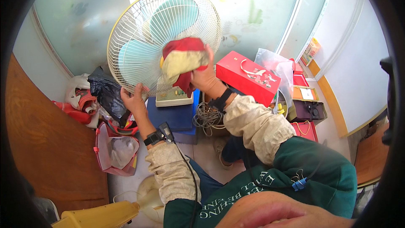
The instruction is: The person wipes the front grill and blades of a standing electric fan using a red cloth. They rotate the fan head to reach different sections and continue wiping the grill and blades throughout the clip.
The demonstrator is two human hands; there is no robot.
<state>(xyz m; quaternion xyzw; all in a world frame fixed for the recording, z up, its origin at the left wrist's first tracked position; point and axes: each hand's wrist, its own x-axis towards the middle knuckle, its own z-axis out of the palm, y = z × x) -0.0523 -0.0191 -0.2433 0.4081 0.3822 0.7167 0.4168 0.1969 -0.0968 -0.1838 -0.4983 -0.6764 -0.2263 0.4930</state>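
Observation:
My right hand [204, 76] grips a crumpled red and pale-yellow cloth [185, 60] against the front of an electric fan's wire guard [136, 29]. The cloth covers the middle of the guard. At the guard's lower left rim, my left hand [136, 96] holds the edge, thumb in front. Behind the wires show light-blue fan blades [174, 16], and a yellow edge runs around the rim. Below the guard is the fan's control base [174, 98] with several small buttons, resting on a dark blue box [167, 114].
A red gift box [248, 76] and a bundle of grey cable [207, 119] lie to the right. At left are a black plastic bag [110, 92], an open pink bag [102, 152] and a wooden panel [47, 133]. A yellow appliance [98, 213] is at bottom left. Frosted glass [246, 6] stands behind.

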